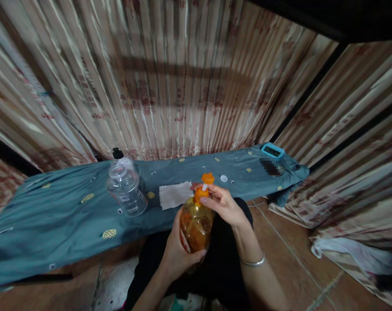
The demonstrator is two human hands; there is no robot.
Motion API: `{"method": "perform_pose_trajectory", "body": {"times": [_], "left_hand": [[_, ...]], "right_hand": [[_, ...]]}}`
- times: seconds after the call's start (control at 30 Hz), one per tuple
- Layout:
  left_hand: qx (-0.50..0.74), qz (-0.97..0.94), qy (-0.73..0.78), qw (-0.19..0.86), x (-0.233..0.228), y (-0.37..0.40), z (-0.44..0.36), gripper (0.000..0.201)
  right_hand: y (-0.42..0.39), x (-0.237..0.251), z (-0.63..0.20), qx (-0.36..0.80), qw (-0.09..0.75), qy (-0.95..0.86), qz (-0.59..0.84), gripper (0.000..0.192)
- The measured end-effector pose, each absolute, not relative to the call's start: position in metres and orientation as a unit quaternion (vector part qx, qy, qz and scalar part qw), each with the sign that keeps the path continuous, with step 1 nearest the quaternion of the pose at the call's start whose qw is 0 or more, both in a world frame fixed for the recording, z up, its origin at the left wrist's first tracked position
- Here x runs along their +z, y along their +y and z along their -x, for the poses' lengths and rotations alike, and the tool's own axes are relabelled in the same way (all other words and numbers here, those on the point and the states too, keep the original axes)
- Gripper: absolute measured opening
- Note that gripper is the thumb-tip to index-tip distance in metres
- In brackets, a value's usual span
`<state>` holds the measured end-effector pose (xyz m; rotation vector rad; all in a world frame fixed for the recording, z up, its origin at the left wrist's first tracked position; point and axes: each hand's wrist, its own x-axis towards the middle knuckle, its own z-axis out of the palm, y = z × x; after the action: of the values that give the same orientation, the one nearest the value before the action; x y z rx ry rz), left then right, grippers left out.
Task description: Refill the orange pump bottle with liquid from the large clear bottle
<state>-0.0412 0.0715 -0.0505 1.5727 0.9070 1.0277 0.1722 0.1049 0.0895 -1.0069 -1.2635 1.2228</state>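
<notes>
Two hands (179, 257) (224, 205) on one amber bottle (197, 224), two clear bottles (131, 199) (118, 154) beyond.

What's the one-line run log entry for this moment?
left hand: holding amber bottle | right hand: thumb and fingers on orange cap | on teal sheet: clear bottle, pale cloth

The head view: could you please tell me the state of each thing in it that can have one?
Amber bottle: held around its body by the left hand.
Orange pump top: on the bottle, raised, between thumb and fingers of the right hand; tightness cannot be told.
Clear bottle: standing, mouth seemingly uncapped.
Black-capped bottle: standing behind it, cap on.
White cloth: lying spread out.
Blue-framed device: screen looks dark.
</notes>
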Motion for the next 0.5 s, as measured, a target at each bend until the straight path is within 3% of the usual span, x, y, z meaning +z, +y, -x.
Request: {"method": "perform_pose_trajectory", "body": {"times": [0.1,0.23,0.5], "left_hand": [[0.411,-0.616,0.352,0.573,-0.046,0.067,0.037,0.143],[0.402,-0.628,0.375,0.551,-0.046,0.069,0.035,0.145],[0.410,-0.643,0.374,0.527,-0.055,0.076,0.039,0.145]], "right_hand": [[0.106,0.087,-0.184,0.544,0.525,-0.530,0.385,0.038],[0.112,0.082,-0.185,0.505,0.569,-0.473,0.444,0.063],[0.111,0.090,-0.200,0.479,0.573,-0.498,0.442,0.053]]}}
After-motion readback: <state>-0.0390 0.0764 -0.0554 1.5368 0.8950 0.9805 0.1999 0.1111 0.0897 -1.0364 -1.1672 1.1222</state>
